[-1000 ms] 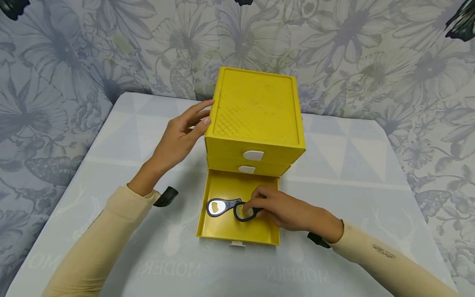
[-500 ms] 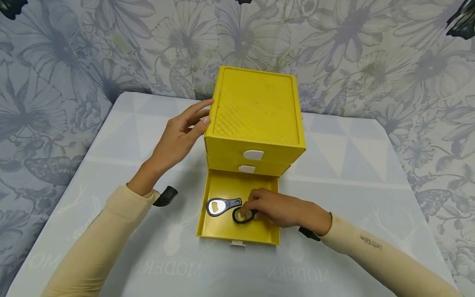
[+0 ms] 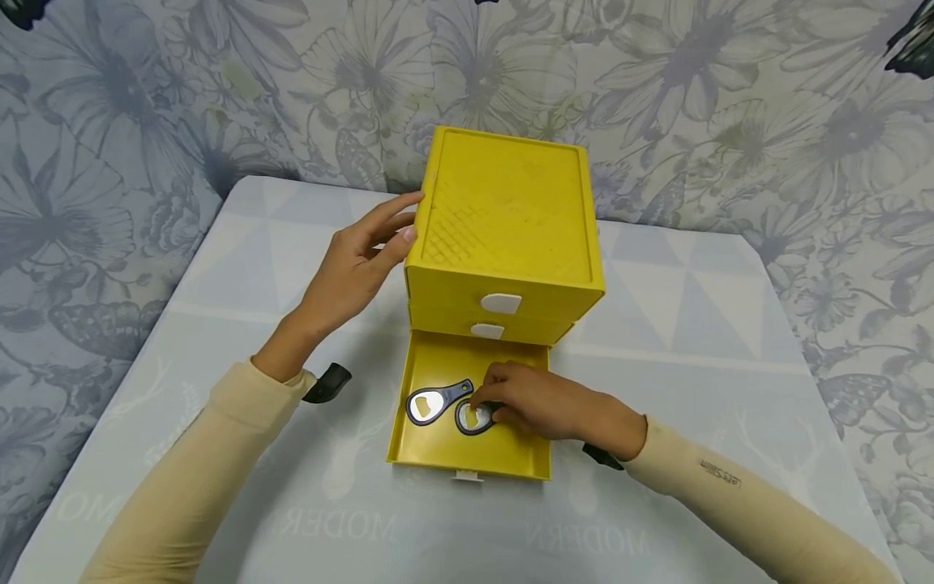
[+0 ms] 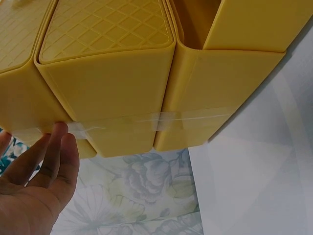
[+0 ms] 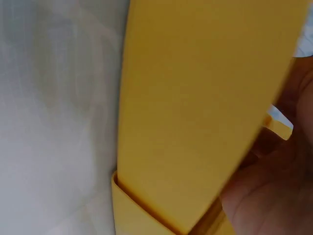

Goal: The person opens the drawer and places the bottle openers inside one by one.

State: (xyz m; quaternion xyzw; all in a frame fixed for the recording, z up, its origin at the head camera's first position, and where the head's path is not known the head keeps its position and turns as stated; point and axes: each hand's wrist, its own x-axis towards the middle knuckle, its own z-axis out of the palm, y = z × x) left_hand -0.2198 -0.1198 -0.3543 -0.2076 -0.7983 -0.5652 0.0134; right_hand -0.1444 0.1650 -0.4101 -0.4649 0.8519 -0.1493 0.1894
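A yellow drawer unit (image 3: 511, 211) stands on the table, its lowest drawer (image 3: 438, 451) pulled out. In that drawer lies a bottle opener (image 3: 442, 397) with a dark rim and metal head, its handle slanting up to the right. My right hand (image 3: 547, 401) reaches in over the drawer's right side and pinches a second bottle opener (image 3: 477, 425) beside the first, its handle end hidden by my fingers. My left hand (image 3: 357, 264) rests its fingertips on the unit's left side. In the right wrist view, the drawer's side wall (image 5: 195, 98) hides the held opener.
Two upper drawers with white pulls (image 3: 501, 303) are shut. Clear tape (image 4: 161, 120) runs along the unit's side in the left wrist view. A pale patterned cloth (image 3: 292, 487) covers the table. Behind it hangs a floral backdrop (image 3: 350, 73).
My right hand has shifted slightly left with its bottle opener, which now sits flatter beside the other one. The other opener's handle has turned a little toward the unit. My left hand stays put.
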